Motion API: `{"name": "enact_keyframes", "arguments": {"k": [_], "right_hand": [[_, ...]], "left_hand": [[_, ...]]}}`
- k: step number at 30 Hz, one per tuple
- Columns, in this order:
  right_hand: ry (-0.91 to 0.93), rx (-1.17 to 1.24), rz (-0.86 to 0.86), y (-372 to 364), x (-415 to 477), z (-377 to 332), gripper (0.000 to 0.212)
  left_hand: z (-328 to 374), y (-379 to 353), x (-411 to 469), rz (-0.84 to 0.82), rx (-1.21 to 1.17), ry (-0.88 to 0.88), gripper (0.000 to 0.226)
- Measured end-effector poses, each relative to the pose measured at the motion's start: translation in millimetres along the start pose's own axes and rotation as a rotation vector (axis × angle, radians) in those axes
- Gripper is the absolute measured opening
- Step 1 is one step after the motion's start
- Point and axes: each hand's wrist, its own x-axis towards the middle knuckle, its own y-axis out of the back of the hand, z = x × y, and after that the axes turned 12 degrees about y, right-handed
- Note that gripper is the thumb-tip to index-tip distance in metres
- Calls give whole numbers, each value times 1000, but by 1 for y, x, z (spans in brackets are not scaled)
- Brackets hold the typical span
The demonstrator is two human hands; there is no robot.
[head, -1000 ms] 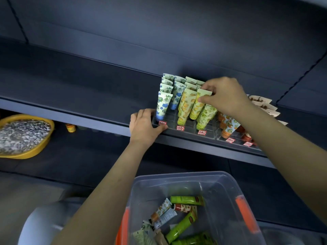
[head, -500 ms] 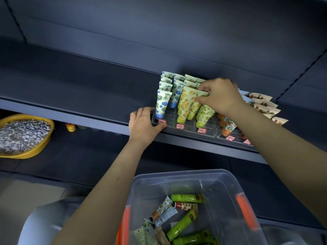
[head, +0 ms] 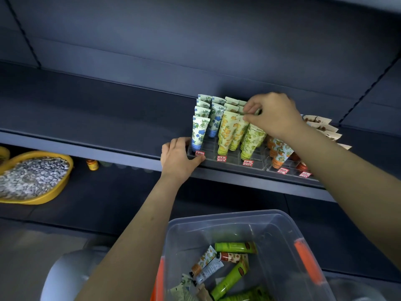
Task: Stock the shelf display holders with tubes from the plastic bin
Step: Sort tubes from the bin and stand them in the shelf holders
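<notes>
Take the clear display holder (head: pixel 230 165) as the reference, seated on the front lip of the dark shelf (head: pixel 86 118). Find the plastic bin (head: pixel 282 222) below and in front of the holder, well apart from it, with loose tubes (head: pixel 230 276) lying flat on its floor. Note the left hand (head: pixel 178 158) at the holder's left front corner, fingers curled over the corner and thumb along the front edge, apparently bracing it. Note the right hand (head: pixel 275 114) above the holder's middle rows, thumb and forefinger pinching the flat crimped end of a yellow-printed tube (head: pixel 237 133), cap end down among upright neighbours. Expect a light, soft-walled plastic tube with a glossy, probably slippery skin. Avoid squeezing the body. Grip at the stiffer crimp or, for stock lying in the bin, near the cap shoulder. Lower straight down between neighbours to avoid tipping the leaning rows. Treat as unlikely to break, but easily dented.
</notes>
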Motion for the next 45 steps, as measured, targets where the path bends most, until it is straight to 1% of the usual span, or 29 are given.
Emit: {"name": "enact_keyframes", "arguments": {"k": [5, 7, 10, 12, 15, 18, 20, 22, 24, 27, 32, 34, 37, 39, 41, 45], "right_hand": [[27, -19, 50, 19, -14, -4, 21], [49, -8, 52, 22, -26, -7, 21], [73, -3, 51, 21, -52, -12, 22], [100, 13, 57, 17, -73, -15, 22], [130, 53, 66, 2, -107, -15, 22], [104, 126, 34, -20, -146, -11, 23], [59, 200, 23, -39, -176, -9, 24], [-19, 282, -20, -64, -209, -9, 25], [-96, 344, -99, -95, -243, -8, 26], [-231, 460, -206, -135, -285, -7, 25], [-449, 614, -348, -178, -328, -1, 23], [-515, 660, -380, -190, -336, 3, 25], [-591, 659, -361, -200, -335, 11, 24], [-614, 666, -343, -206, -333, 15, 22], [-651, 691, -360, -212, -330, 18, 23], [-683, 729, -385, -224, -325, 25, 24]], "left_hand": [[2, 14, -9, -113, -20, -15, 61], [-1, 18, -19, -119, -34, -4, 62], [-6, 20, -43, -26, -30, -15, 59], [-10, 19, -62, 54, -17, -83, 54], [-17, 15, -88, 111, 11, -188, 47], [-26, 2, -112, 117, 47, -259, 43], [-36, -13, -129, 74, 52, -265, 41], [-52, -33, -146, -3, 68, -253, 39], [-71, -56, -162, -107, 110, -205, 38], [-98, -86, -186, -263, 140, -69, 40], [-132, -112, -223, -406, 126, 181, 31], [-141, -117, -223, -441, 160, 248, 34], [-148, -125, -212, -452, 183, 324, 38], [-152, -130, -205, -446, 189, 405, 45], [-157, -137, -200, -449, 170, 496, 51], [-167, -152, -195, -464, 154, 561, 56]]}}
